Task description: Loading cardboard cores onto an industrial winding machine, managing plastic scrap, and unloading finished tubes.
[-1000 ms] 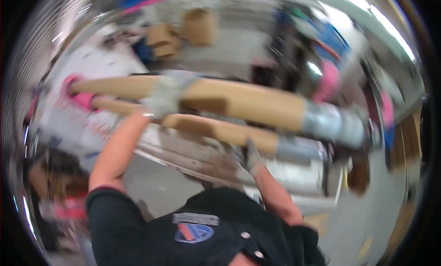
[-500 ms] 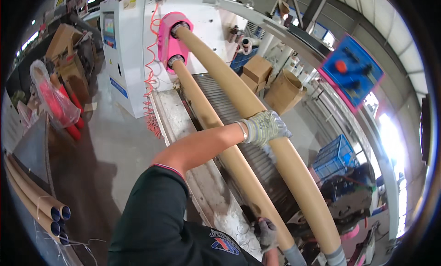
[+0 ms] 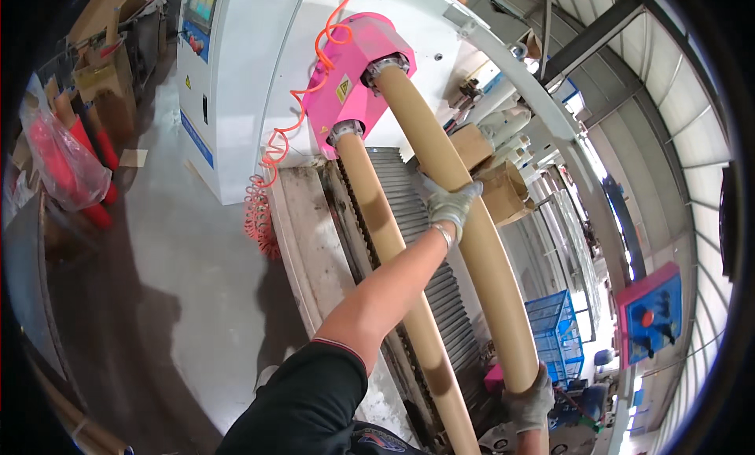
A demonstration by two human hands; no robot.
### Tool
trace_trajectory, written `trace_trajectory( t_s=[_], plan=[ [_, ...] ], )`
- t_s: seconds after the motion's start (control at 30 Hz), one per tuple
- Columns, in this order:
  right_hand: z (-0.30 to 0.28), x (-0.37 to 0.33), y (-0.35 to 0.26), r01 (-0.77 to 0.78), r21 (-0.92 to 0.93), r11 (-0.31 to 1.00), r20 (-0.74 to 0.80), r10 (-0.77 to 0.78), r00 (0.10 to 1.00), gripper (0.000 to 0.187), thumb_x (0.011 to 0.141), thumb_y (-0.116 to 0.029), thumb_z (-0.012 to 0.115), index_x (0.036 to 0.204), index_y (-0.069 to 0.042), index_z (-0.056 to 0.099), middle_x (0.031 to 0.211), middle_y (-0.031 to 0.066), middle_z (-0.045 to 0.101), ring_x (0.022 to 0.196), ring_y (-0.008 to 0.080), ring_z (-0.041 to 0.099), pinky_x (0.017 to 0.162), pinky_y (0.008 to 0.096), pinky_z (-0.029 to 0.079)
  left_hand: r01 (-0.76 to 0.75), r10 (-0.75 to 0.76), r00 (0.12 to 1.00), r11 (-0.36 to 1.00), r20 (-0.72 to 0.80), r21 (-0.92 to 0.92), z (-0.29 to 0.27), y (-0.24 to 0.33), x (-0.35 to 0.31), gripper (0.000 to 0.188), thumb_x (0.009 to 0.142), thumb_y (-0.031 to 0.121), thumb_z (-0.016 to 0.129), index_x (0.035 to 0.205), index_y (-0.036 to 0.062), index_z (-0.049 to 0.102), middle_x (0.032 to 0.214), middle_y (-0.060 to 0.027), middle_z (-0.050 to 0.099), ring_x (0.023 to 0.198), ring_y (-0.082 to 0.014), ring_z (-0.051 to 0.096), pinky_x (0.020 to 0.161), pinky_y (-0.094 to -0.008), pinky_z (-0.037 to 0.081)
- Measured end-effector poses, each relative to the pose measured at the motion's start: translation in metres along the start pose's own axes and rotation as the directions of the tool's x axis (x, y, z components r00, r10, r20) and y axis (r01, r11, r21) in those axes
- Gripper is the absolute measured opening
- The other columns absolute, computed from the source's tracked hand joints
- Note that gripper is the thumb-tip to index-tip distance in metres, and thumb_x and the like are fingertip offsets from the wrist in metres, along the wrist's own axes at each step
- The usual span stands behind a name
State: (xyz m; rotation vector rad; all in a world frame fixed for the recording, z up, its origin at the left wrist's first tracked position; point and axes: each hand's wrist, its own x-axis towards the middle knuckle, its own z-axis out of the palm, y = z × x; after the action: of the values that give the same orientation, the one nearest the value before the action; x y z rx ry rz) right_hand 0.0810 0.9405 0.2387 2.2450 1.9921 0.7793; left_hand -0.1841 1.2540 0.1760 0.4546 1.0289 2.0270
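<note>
Two long brown rolls run from the pink machine head toward me. The thicker roll (image 3: pixel 487 270) is on the right, and the thinner roll (image 3: pixel 403 286) lies left of it, touched by neither hand. My left hand (image 3: pixel 451 203), in a light grey glove, grips the thicker roll from its left side about midway along; some fingers are hidden beneath it. Near that roll's close end, my right hand (image 3: pixel 528 401), also gloved, is wrapped round it. The far ends of both rolls sit on metal chucks of the pink head (image 3: pixel 358 70).
Ribbed grey covering (image 3: pixel 409 211) lies beneath the rolls. A coiled orange hose (image 3: pixel 259 219) hangs beside the white cabinet (image 3: pixel 228 109). Blue crates (image 3: pixel 557 337) and a blue-faced control box (image 3: pixel 651 315) are to the right. Cardboard boxes (image 3: pixel 503 191) stand behind.
My right hand has gone from beside the thinner roll to the thicker roll's near end. My left hand has shifted from over the thicker roll to its left side. The view has moved closer.
</note>
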Motion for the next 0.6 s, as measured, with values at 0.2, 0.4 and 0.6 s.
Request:
trace_trajectory(
  t_s=[0.2, 0.4, 0.6],
  plan=[
    [-0.016, 0.015, -0.024, -0.112, 0.003, 0.994, 0.196, 0.109, 0.974, 0.069, 0.053, -0.024, 0.071, 0.111, -0.007, 0.039, 0.096, 0.0185, 0.056, 0.090, 0.0376, 0.056, 0.075, 0.0455, 0.046, 0.012, -0.012, 1.000, 0.999, 0.003, -0.047, -0.009, 0.002, 0.011, 0.088, 0.056, 0.010, 0.080, 0.124, 0.0002, 0.027, 0.112, -0.0121, 0.046, 0.100, -0.0218, 0.047, 0.089, -0.0318, 0.040],
    [-0.017, 0.018, -0.029, -0.156, -0.039, 0.987, 0.209, 0.160, 0.965, 0.070, 0.051, -0.022, 0.074, 0.110, -0.009, 0.039, 0.101, 0.0158, 0.054, 0.094, 0.0341, 0.055, 0.080, 0.0423, 0.046, 0.034, -0.032, 0.999, 0.998, 0.029, -0.062, -0.011, 0.015, 0.006, 0.091, 0.057, 0.013, 0.081, 0.126, -0.0006, 0.024, 0.114, -0.0117, 0.045, 0.101, -0.0215, 0.046, 0.090, -0.0310, 0.039],
    [-0.003, 0.005, -0.021, -0.056, -0.006, 0.998, 0.006, 0.056, 0.998, 0.078, 0.051, -0.025, 0.077, 0.116, -0.006, 0.037, 0.104, 0.0173, 0.053, 0.096, 0.0346, 0.053, 0.082, 0.0423, 0.044, 0.045, -0.032, 0.995, 0.990, 0.098, -0.130, -0.010, 0.006, 0.009, 0.085, 0.059, 0.015, 0.080, 0.123, 0.0002, 0.027, 0.112, -0.0125, 0.045, 0.100, -0.0200, 0.047, 0.086, -0.0314, 0.043]
  ],
)
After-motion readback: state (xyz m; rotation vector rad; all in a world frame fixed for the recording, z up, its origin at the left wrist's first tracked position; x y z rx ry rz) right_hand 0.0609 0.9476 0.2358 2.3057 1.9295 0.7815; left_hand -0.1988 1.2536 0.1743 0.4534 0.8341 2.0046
